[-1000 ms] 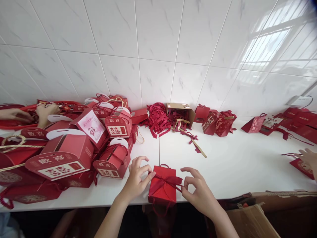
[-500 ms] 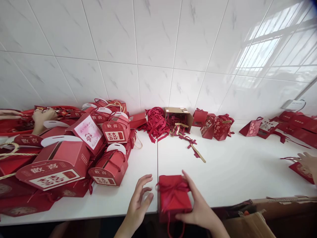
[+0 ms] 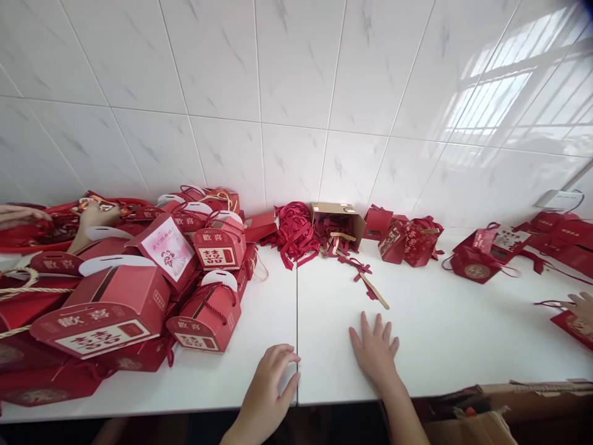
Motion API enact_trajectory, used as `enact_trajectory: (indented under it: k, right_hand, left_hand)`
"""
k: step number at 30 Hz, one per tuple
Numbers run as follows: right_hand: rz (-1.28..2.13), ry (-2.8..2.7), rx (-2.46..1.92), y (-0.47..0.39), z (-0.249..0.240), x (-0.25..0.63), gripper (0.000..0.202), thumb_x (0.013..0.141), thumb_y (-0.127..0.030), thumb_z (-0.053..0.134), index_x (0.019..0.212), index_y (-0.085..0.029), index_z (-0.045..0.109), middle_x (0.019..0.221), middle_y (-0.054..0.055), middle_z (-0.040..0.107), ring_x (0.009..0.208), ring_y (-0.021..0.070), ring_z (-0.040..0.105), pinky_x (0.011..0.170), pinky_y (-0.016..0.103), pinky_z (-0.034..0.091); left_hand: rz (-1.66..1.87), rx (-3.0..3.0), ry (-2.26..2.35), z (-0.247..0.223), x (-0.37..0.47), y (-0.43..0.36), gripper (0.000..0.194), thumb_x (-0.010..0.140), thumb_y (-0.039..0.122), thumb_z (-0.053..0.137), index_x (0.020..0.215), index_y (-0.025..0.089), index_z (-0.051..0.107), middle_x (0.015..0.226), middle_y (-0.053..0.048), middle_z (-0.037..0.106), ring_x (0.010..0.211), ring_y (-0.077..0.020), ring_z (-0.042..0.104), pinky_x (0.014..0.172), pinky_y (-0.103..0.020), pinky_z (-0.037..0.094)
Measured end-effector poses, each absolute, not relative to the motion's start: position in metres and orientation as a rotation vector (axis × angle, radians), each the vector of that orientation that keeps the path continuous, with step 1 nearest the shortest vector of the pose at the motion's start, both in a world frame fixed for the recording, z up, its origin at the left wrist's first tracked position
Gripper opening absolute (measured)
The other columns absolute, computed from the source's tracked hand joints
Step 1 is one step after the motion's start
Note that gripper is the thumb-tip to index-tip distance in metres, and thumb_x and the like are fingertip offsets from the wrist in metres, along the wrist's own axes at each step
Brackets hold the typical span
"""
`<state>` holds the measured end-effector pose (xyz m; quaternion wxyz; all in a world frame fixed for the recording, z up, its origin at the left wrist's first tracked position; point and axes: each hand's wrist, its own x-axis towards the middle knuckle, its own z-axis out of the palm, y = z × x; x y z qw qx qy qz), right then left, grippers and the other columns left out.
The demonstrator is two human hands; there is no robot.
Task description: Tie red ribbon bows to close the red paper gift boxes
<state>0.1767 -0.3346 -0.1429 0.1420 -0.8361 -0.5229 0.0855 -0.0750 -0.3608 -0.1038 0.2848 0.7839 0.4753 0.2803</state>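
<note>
My left hand [image 3: 271, 392] is by the seam of the white table near its front edge, fingers loosely bent and apart, holding nothing. My right hand [image 3: 376, 352] lies over the bare tabletop to the right of the seam, palm down with fingers spread, also holding nothing. Beyond its fingertips is a gold-coloured flat stick [image 3: 376, 292] with dark red scraps. The nearest box to my left hand is a small red gift box [image 3: 204, 322] with a white handle and a twisted cord. At the right stands a red box with a round gold emblem [image 3: 476, 269].
Red gift boxes [image 3: 115, 296] are piled on the left. At the wall are a heap of red ribbons [image 3: 295, 232] and a tipped carton [image 3: 359, 222]. Other people's hands show at the far left [image 3: 95, 216] and right edge [image 3: 582, 306]. An open cardboard box [image 3: 532, 389] is at front right.
The bow-tied red box has left my right hand, which has opened and moved forward. A red box with a round emblem now stands at the right. My left hand has shifted slightly.
</note>
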Motion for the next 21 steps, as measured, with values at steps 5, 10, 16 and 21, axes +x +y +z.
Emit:
enact_trajectory:
  k: [5, 10, 16, 21]
  right_hand:
    - [0.243, -1.786, -2.338, -0.340, -0.132, 0.136, 0.067, 0.090, -0.053, 0.029, 0.145, -0.015, 0.026, 0.152, 0.019, 0.013, 0.138, 0.0401, 0.002, 0.107, 0.057, 0.006]
    - [0.250, -1.831, -2.265, -0.346, -0.132, 0.126, 0.069, 0.090, -0.060, 0.023, 0.145, -0.018, 0.026, 0.153, 0.015, 0.013, 0.138, 0.0373, -0.002, 0.109, 0.055, 0.007]
    - [0.277, -1.801, -2.228, -0.346, -0.129, 0.128, 0.067, 0.090, -0.059, 0.026, 0.143, -0.019, 0.030, 0.153, 0.014, 0.016, 0.139, 0.0378, 0.001, 0.109, 0.056, 0.008]
    - [0.285, -1.798, -2.217, -0.345, -0.126, 0.129, 0.067, 0.089, -0.059, 0.025, 0.143, -0.020, 0.031, 0.153, 0.014, 0.017, 0.139, 0.0373, 0.002, 0.109, 0.055, 0.009]
  left_hand:
    - [0.605, 2.254, 1.377, -0.102, -0.070, -0.345, 0.026, 0.087, 0.024, 0.041, 0.107, 0.026, 0.057, 0.123, -0.009, 0.053, 0.119, -0.0266, 0.045, 0.095, -0.048, 0.041]
    - [0.322, 2.282, 1.649, -0.100, -0.049, -0.277, 0.044, 0.087, 0.036, 0.040, 0.127, 0.020, 0.047, 0.142, -0.015, 0.039, 0.132, -0.0308, 0.031, 0.103, -0.049, 0.028]
    - [0.347, 2.221, 1.833, -0.108, -0.014, -0.183, 0.070, 0.087, 0.046, 0.033, 0.143, 0.008, 0.016, 0.153, -0.020, 0.007, 0.140, -0.0362, 0.010, 0.106, -0.058, 0.012]
    - [0.392, 2.240, 1.843, -0.108, -0.013, -0.163, 0.063, 0.087, 0.047, 0.032, 0.141, 0.014, 0.025, 0.150, -0.017, 0.026, 0.138, -0.0359, 0.016, 0.106, -0.057, 0.011]
